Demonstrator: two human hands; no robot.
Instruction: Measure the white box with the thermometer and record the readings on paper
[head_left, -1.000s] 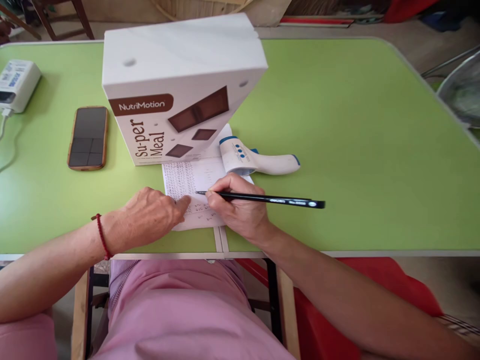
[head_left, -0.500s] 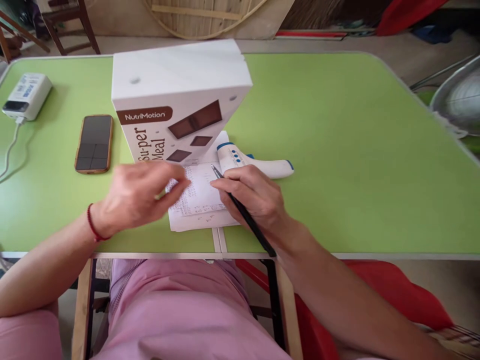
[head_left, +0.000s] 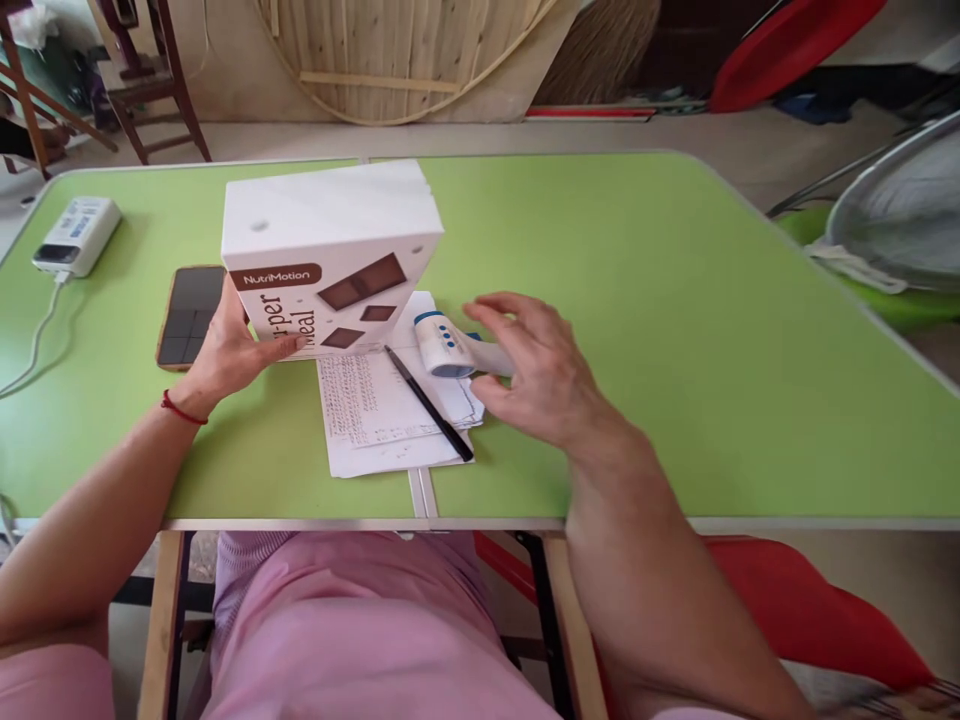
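My left hand (head_left: 229, 345) grips the white NutriMotion box (head_left: 330, 215) by its lower left side, thumb across the printed front and the other fingers hidden behind. The box is upright, over the far end of some handwritten papers (head_left: 382, 400). On the papers lies a black pen (head_left: 427, 402), slanting toward the table's near edge. A white and blue infrared thermometer (head_left: 442, 345) rests beside the box at the papers' right. My right hand (head_left: 536, 365) hovers over the thermometer's handle with fingers apart, covering part of it; it holds nothing.
Left of the box lies a smartphone (head_left: 187, 315), partly behind my left hand. Farther left sits a white power bank (head_left: 79, 235) with a white cable (head_left: 45, 335). The green table (head_left: 712, 350) has a metal edge. A red chair (head_left: 810, 610) stands at the near right.
My right hand has let go of the pen, which now lies on the papers, and has opened near the thermometer. My left hand has moved from above the papers to grip the box.
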